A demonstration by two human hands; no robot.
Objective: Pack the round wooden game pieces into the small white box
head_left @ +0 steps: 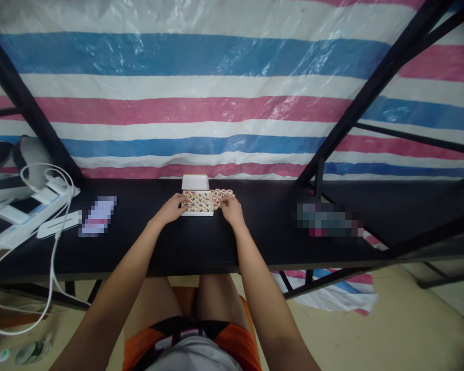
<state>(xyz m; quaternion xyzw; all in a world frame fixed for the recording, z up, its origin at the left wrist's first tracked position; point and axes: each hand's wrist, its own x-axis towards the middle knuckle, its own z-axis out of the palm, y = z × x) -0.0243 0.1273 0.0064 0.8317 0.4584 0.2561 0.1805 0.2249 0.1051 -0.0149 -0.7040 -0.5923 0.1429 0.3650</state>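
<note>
White power strips and cables lie before a striped tarp.

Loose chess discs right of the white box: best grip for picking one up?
Pinch the rim of an outer disc, coming from above. The loose discs lie flat and crowded beside the white box, so only edge pieces show free sides. The far-right ones, clear of the right hand, look easiest.

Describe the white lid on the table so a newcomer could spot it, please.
On the black table, find the tray of Chinese chess pieces between the left hand and right hand. The white lid lies just behind it, toward the striped tarp; unlike the tray and loose pieces, it is blank.
</note>
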